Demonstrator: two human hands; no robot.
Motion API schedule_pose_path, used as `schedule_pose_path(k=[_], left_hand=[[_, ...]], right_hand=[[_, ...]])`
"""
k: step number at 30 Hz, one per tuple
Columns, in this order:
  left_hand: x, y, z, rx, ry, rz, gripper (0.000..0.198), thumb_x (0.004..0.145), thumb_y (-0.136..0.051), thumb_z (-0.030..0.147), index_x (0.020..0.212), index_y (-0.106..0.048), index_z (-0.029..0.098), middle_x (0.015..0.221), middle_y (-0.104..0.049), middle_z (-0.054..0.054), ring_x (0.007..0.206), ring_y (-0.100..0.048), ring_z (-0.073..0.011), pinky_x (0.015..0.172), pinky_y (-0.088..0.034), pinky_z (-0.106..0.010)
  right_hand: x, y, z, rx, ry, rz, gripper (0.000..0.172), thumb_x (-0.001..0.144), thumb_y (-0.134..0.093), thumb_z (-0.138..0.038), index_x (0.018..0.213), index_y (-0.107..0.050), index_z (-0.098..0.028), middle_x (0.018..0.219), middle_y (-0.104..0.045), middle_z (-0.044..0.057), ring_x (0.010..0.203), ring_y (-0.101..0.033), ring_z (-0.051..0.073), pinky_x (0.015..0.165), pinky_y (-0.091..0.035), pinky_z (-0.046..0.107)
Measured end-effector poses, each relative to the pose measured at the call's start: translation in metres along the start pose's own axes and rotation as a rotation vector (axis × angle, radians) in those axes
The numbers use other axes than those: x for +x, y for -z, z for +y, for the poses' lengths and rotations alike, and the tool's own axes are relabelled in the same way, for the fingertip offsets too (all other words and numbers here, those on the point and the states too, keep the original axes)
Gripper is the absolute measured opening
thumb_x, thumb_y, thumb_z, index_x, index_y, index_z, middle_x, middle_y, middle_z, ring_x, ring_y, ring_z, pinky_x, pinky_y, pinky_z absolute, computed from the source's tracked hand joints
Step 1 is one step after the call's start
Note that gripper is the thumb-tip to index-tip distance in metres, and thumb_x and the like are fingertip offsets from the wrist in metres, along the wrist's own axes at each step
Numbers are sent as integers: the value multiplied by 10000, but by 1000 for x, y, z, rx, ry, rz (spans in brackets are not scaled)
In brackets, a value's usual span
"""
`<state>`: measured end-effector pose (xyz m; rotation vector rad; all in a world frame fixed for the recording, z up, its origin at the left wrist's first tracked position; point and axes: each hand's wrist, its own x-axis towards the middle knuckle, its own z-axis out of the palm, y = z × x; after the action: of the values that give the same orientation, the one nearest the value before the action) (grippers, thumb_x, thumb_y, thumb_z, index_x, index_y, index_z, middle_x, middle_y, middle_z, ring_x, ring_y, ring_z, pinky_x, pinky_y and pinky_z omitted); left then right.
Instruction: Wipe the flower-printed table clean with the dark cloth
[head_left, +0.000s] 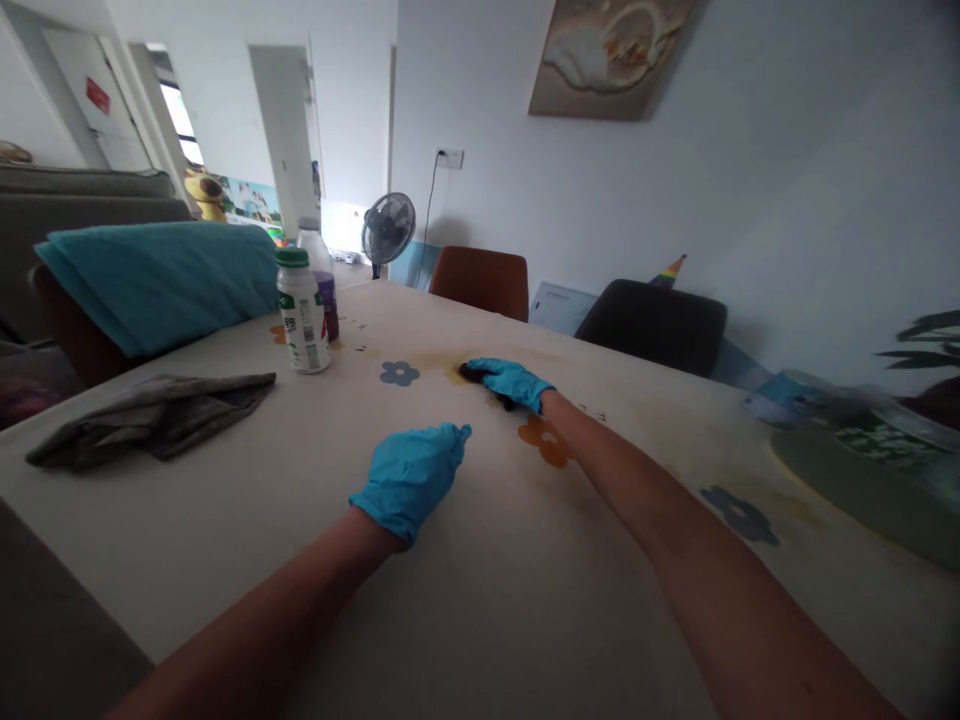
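Note:
My right hand [514, 382], in a blue glove, presses a dark cloth [471, 373] onto the flower-patterned tablecloth [480, 560]. Most of that cloth is hidden under the palm and fingers; only dark edges show. Yellowish-brown stains spread over the tablecloth around it. My left hand [412, 475], gloved in blue too, is closed in a loose fist nearer to me, and nothing shows in it. Left of my hands stands a white bottle with a green cap [302, 320], with a clear bottle of purple label [326, 285] just behind. A crumpled grey-brown rag [157, 415] lies at the left.
A teal towel [161, 280] hangs over a chair at the left edge. Brown [480, 280] and black [652, 325] chairs stand beyond the far edge. On the right lie a green round mat [847, 480] and plastic-covered items. A fan [388, 228] stands behind the table.

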<state>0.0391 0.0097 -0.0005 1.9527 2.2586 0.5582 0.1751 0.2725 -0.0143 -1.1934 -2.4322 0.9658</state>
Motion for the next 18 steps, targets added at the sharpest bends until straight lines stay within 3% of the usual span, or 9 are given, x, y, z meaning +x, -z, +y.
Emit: schedule_pose_path(k=[3,5,7,12,15,18], left_hand=[[5,5,-4,58,69,-75,417,1145,-411,345,1161,-796,185,1197,-822,-155,1090,-786,-306,901,-533,-370],[8,9,-8,67,93,-75,424,1147,-397,325,1219,-789,181,1267,-808,-163,1149,-777,-308,951,-537,-378],[11,12,-13,67,109,-66,438,1150,-381,314,1255,-783,175,1316,-794,-169,1192,-766,-308,993,-538,-386],[15,16,-24,63,136,-36,477,1154,-348,308,1305,-772,151,1397,-762,-183,1265,-743,-315,1082,-540,-408],[15,16,-26,58,145,-28,469,1150,-359,297,1295,-776,140,1376,-772,-185,1271,-743,-309,1103,-544,-413],[16,14,-25,50,158,6,445,1144,-385,293,1270,-784,143,1351,-785,-179,1255,-752,-294,1094,-550,-399]], right_hand=[[-25,-12,4,-15,230,-56,651,817,-643,-187,1440,-779,-320,1549,-700,3,1399,-660,323,1241,-500,534],[-47,-18,7,-36,325,-108,703,791,-604,-150,1456,-766,-311,1594,-663,-3,1537,-550,309,1344,-347,556],[-73,-22,11,-52,383,-167,719,797,-590,-141,1475,-749,-321,1634,-624,-12,1588,-492,286,1375,-273,555],[-149,-20,23,-33,464,-267,693,840,-574,-137,1479,-736,-349,1639,-621,-21,1636,-421,245,1383,-250,553],[-188,-14,35,-23,459,-239,656,882,-550,-144,1487,-731,-323,1640,-622,8,1642,-410,255,1377,-257,581],[-208,-6,46,-30,404,-135,581,913,-566,-185,1445,-760,-316,1617,-643,17,1612,-462,286,1362,-297,606]])
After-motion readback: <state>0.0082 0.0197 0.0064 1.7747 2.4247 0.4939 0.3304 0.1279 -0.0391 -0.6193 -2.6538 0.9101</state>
